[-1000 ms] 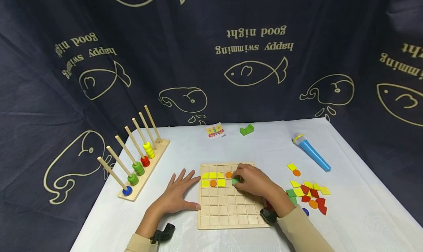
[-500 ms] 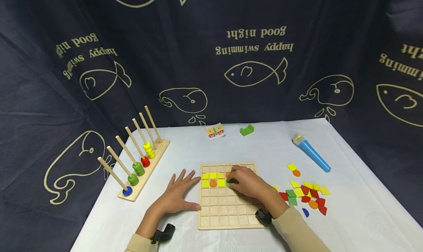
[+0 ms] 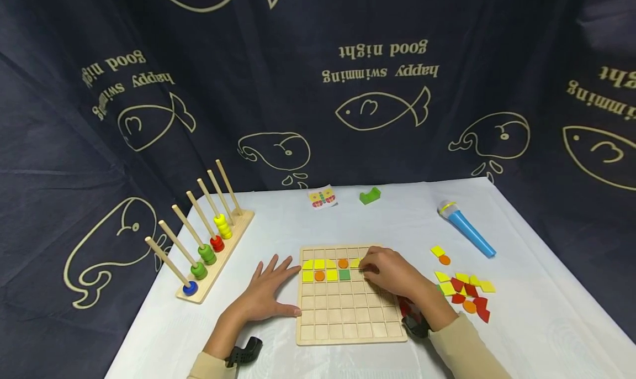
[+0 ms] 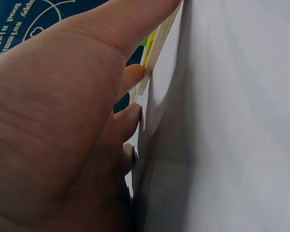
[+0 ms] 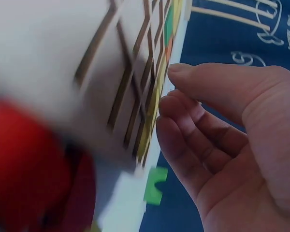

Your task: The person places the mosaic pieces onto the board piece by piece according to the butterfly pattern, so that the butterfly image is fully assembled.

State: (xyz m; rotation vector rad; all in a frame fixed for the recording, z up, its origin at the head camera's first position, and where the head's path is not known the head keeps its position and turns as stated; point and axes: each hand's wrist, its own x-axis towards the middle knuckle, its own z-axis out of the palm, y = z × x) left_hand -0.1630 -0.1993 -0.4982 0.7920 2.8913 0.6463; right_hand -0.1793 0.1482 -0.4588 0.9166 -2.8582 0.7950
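Observation:
A wooden grid board [image 3: 338, 316] lies on the table, its second and third rows partly filled with flat yellow and orange pieces. In the third row, a green square tile [image 3: 345, 275] sits beside a yellow tile [image 3: 332, 275]. My left hand [image 3: 265, 295] lies with fingers spread, its thumb and index fingertip at the board's left edge. Over the board's right side is my right hand [image 3: 392, 271], partly covering a yellow piece [image 3: 355, 263]. The right wrist view shows the right fingers [image 5: 171, 135] loosely bent, nothing held between them and the thumb.
Loose yellow, red and orange pieces [image 3: 469, 307] lie right of the board. Beyond them is a blue toy microphone [image 3: 469, 231]. A wooden peg stand [image 3: 201, 290] with coloured beads stands at left. A butterfly card [image 3: 322, 197] and a green notched block [image 3: 370, 195] lie at the back.
My right hand slid the green square tile left into the third row beside the yellow tile, let it go, and drew back to the right. My left hand has stayed in place.

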